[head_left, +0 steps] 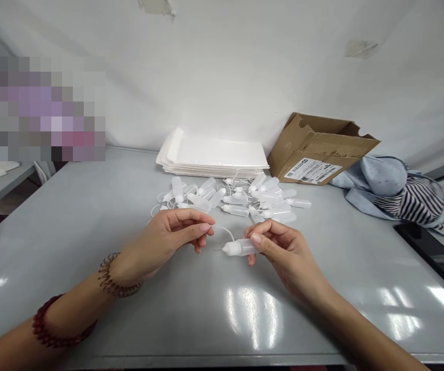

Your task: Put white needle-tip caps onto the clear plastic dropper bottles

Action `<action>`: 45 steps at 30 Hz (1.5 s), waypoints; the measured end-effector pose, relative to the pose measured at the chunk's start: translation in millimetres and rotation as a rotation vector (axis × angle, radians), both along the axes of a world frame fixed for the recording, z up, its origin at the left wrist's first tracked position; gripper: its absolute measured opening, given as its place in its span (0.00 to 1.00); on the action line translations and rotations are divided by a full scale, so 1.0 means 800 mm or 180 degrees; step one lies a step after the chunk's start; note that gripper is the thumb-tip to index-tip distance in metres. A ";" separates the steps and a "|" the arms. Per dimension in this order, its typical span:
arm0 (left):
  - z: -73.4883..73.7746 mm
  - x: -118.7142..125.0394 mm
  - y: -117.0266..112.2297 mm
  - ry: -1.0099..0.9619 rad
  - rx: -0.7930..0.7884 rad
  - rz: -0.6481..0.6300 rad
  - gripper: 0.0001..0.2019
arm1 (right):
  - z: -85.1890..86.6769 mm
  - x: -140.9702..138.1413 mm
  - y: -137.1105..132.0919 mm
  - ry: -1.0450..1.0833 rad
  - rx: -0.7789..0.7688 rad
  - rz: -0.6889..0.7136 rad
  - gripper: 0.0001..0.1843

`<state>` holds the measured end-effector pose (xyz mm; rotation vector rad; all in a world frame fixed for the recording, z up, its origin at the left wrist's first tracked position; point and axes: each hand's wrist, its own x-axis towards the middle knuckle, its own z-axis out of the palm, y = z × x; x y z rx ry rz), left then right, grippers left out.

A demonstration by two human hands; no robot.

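My right hand (pixel 284 252) is shut on a small translucent plastic dropper bottle (pixel 241 247), which lies on its side with its white nozzle and thin needle tip (pixel 218 250) pointing left. A thin white tether (pixel 225 231) curves up from the bottle towards my left hand (pixel 171 237). Its end disappears between my left thumb and fingertips, so whatever it ends in is hidden. Just behind both hands lies a loose heap of similar bottles (pixel 237 198), tangled in their white tethers.
A stack of white padded mailers (pixel 212 157) lies behind the bottles on the grey table (pixel 60 232). To the right are an open cardboard box (pixel 318 149) with a shipping label and a heap of blue and striped cloth (pixel 399 190). The pixelated patch hides the upper left.
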<state>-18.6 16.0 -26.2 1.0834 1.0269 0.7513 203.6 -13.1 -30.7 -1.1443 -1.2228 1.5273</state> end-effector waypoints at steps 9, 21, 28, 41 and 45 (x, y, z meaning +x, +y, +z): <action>0.001 0.002 -0.001 0.0000 -0.0016 -0.0162 0.04 | -0.004 0.002 0.002 -0.0119 0.0016 -0.0427 0.09; 0.006 0.004 -0.004 -0.0205 -0.0114 -0.0163 0.02 | -0.007 -0.001 0.002 -0.0091 0.0101 -0.0408 0.09; 0.004 0.004 -0.001 -0.0232 -0.0175 -0.0120 0.02 | -0.006 -0.001 0.001 -0.0062 0.0126 -0.0463 0.08; 0.004 0.003 -0.002 -0.0097 -0.0042 -0.0173 0.03 | -0.005 -0.005 0.000 -0.0077 0.0375 -0.0596 0.08; 0.001 0.003 -0.001 -0.0106 -0.0019 -0.0233 0.03 | -0.006 -0.005 -0.001 -0.0060 0.0420 -0.0623 0.06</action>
